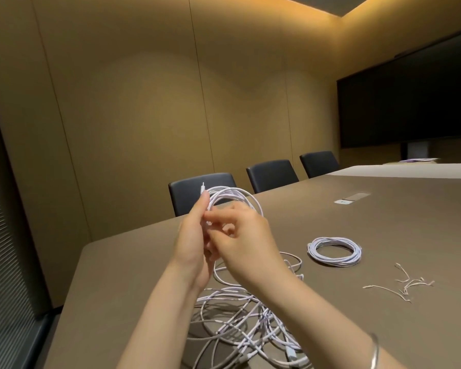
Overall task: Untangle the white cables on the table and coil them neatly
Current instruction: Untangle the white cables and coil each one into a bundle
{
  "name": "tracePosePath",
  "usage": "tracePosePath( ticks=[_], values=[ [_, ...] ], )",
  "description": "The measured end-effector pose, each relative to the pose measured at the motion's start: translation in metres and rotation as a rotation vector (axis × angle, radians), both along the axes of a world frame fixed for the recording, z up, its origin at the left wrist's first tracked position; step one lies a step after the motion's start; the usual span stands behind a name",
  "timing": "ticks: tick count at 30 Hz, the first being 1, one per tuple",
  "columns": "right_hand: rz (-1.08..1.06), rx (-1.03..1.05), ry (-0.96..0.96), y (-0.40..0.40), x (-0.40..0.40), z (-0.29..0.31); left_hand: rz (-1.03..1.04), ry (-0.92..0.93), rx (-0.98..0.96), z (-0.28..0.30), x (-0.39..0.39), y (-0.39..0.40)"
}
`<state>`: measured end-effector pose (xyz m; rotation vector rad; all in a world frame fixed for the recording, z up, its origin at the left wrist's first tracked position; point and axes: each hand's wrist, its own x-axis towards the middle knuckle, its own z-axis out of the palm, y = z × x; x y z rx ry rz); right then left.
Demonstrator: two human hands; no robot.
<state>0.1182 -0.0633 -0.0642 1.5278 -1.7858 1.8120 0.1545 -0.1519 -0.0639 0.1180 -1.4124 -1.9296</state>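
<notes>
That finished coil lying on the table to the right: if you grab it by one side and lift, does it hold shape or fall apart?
The finished coil would probably sag into an oval, since the same cable droops limply in the loose tangle. No tie is visible around it, so loops may slip apart. It looks thin and likely light, and lying flat on the table it shouldn't roll.

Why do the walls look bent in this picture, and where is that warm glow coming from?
Head view: the wide-angle lens bows the wall panel seams and table edge; the amber light spills from a ceiling cove, leaving the screen dark; the left hand and right hand, both gripping the cable coil, look slightly soft.
</notes>
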Motion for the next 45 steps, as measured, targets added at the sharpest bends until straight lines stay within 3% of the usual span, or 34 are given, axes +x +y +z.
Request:
tracePosePath(
  ticks=[3,6,9,17,23,26,33,38,41,45],
  values=[
    [0.012,-0.025,-0.134,0.001,-0.005,0.0,0.031,0.003,0.042,0.001,0.001,0.001],
    [0.163,0.174,-0.246,0.009,-0.009,0.003,0.042,0.075,0.098,0.007,0.006,-0.004],
    [0.299,0.37,-0.236,0.017,-0.022,0.008,0.016,0.147,0.157,0.011,0.012,-0.018],
    [0.364,0.787,-0.161,0.039,-0.08,0.001,-0.099,0.267,0.386,0.014,0.027,-0.036],
    [0.474,0.92,-0.238,0.049,-0.114,-0.012,-0.133,0.287,0.455,0.011,0.031,-0.042],
    [0.398,0.966,-0.18,0.051,-0.122,-0.015,-0.13,0.3,0.459,0.014,0.034,-0.043],
    [0.119,0.81,-0.233,0.061,-0.139,-0.02,-0.077,0.395,0.471,0.024,0.059,-0.06],
    [0.118,0.565,-0.606,0.07,-0.148,-0.021,0.001,0.409,0.503,0.02,0.071,-0.077],
    [0.227,0.387,-0.87,0.074,-0.15,-0.019,0.09,0.339,0.449,0.018,0.071,-0.078],
    [0.307,0.185,-0.94,0.065,-0.143,-0.008,0.184,0.19,0.256,0.016,0.06,-0.072]
  ],
)
